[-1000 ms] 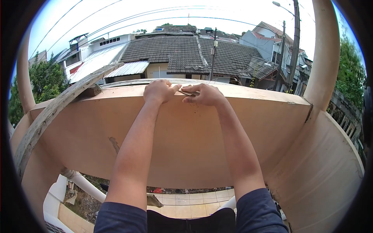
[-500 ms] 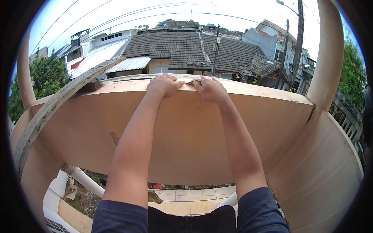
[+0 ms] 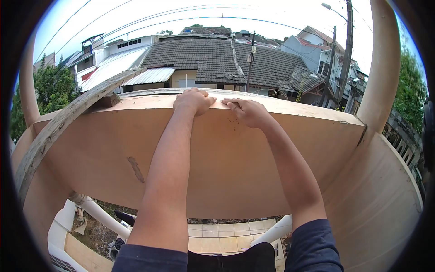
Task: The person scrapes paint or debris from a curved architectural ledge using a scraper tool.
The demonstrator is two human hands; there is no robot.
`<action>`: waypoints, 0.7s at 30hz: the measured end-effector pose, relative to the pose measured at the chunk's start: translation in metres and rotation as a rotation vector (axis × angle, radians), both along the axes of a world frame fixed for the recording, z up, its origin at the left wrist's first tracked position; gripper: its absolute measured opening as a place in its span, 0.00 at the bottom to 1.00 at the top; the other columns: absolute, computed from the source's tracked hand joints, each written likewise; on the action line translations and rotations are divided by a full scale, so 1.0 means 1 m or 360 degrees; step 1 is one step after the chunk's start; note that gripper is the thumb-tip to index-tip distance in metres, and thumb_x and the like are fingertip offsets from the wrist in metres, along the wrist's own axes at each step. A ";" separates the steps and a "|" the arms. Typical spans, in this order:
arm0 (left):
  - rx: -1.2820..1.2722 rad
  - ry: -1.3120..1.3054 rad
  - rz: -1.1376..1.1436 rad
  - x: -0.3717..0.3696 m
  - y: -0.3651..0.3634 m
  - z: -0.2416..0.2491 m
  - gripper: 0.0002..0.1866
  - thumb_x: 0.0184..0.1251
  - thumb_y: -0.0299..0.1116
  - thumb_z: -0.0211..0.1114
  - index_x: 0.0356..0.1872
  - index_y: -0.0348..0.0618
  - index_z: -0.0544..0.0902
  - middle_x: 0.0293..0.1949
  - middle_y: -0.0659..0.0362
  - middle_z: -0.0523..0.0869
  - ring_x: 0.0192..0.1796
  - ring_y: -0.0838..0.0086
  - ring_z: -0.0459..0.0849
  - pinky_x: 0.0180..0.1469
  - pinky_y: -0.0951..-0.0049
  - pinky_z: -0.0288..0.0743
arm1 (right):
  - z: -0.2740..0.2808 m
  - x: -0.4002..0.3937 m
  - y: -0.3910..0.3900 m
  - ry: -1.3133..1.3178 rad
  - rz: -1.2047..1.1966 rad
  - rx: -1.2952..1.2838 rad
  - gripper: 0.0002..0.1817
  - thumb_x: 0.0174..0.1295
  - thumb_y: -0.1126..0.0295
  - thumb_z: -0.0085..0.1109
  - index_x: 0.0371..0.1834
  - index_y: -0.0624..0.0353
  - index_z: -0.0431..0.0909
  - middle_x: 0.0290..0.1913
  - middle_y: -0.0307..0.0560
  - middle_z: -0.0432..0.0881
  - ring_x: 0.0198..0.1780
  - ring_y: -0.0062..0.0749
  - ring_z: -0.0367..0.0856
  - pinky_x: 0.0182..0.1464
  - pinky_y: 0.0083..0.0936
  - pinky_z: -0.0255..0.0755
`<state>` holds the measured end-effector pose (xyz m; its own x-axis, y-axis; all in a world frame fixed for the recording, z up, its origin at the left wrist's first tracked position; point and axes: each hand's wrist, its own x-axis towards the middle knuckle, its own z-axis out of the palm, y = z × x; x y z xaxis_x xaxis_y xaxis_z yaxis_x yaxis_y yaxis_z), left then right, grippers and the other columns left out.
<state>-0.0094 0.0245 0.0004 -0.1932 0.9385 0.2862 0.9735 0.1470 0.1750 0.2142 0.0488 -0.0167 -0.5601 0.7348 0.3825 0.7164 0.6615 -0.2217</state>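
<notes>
My left hand [image 3: 195,101] rests on the top edge of a peach-painted parapet wall [image 3: 226,167], its fingers curled. What lies under those fingers, if anything, is hidden. Just to the right, my right hand [image 3: 249,111] presses its closed fingertips against the same edge, the back of the hand turned up. I cannot make out whether something small is pinched there. A short gap separates the two hands. Small dark specks [image 3: 234,122] mark the wall face below the right fingertips.
A weathered wooden plank [image 3: 74,111] slants over the wall at left, near a wood block [image 3: 107,99]. Round columns [image 3: 385,68] stand at both ends. Far below lie floor tiles [image 3: 217,238] and a white pipe [image 3: 106,216]. Tiled roofs [image 3: 190,56] and overhead wires are beyond.
My right hand has moved slightly right and down, turning flatter along the edge. The left hand stays nearly in place. The thin brownish piece seen between the hands no longer shows.
</notes>
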 end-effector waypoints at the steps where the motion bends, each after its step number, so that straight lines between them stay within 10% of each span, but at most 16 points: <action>1: -0.0014 -0.0009 0.0005 0.001 -0.003 0.001 0.34 0.85 0.67 0.50 0.80 0.64 0.79 0.84 0.63 0.72 0.87 0.65 0.66 0.86 0.57 0.63 | 0.000 0.001 0.014 -0.0006 0.0007 -0.0011 0.26 0.88 0.48 0.40 0.77 0.40 0.82 0.67 0.46 0.90 0.67 0.46 0.87 0.71 0.44 0.76; 9: 0.0055 -0.0112 0.0027 0.002 -0.007 0.000 0.33 0.83 0.67 0.53 0.77 0.63 0.82 0.82 0.62 0.75 0.83 0.64 0.73 0.84 0.56 0.66 | 0.017 0.005 0.067 -0.0122 -0.0564 -0.0303 0.30 0.87 0.47 0.44 0.72 0.58 0.84 0.70 0.57 0.87 0.74 0.51 0.82 0.76 0.45 0.72; 15: 0.0106 -0.0109 0.0019 0.003 -0.005 0.002 0.31 0.82 0.66 0.54 0.75 0.64 0.84 0.80 0.62 0.78 0.82 0.64 0.74 0.83 0.56 0.68 | -0.014 0.000 0.013 0.0186 0.0281 0.0278 0.34 0.86 0.43 0.46 0.68 0.64 0.85 0.65 0.62 0.89 0.67 0.58 0.86 0.71 0.46 0.76; 21: 0.0070 -0.0208 0.0071 0.004 -0.015 0.002 0.32 0.80 0.68 0.57 0.73 0.65 0.86 0.79 0.63 0.80 0.81 0.64 0.76 0.81 0.57 0.71 | 0.013 0.005 -0.011 0.0196 -0.0493 -0.0272 0.29 0.85 0.45 0.46 0.64 0.54 0.90 0.59 0.53 0.93 0.66 0.47 0.88 0.73 0.44 0.75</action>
